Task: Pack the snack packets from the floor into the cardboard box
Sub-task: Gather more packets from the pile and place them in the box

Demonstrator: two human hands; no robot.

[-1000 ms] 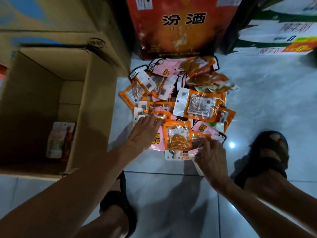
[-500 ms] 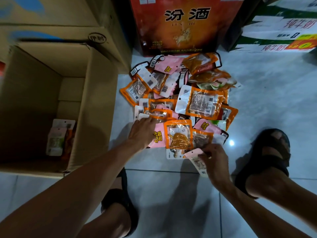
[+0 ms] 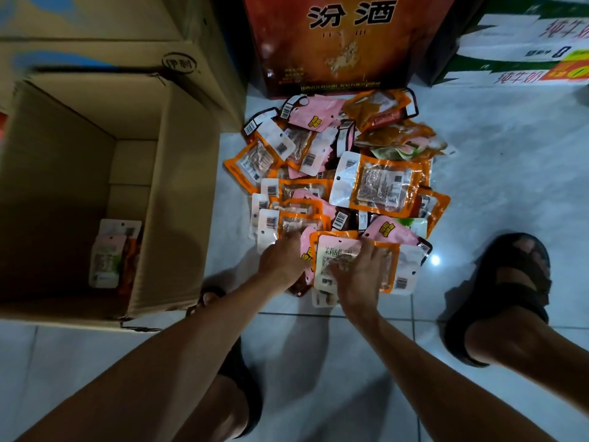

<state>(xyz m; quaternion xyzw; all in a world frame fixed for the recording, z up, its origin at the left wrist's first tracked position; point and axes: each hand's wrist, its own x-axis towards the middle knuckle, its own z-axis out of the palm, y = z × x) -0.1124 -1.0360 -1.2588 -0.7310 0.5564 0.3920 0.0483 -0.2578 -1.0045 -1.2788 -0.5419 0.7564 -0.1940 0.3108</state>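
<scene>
Right hand (image 3: 358,275) lies spread-fingered on a cream rectangular plastic snack packet (image 3: 333,252); left hand (image 3: 282,263) touches an adjacent pink plastic packet (image 3: 307,247), grasp indeterminable.

Beyond the heap of orange and pink plastic snack packets (image 3: 344,186), the tall red printed carton (image 3: 344,43) runs off the top edge.

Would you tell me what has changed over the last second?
The right hand pulled a cream packet from the pile and laid it leftward on the orange packet beside the left hand. The left hand, cardboard box and pile stayed put.
</scene>
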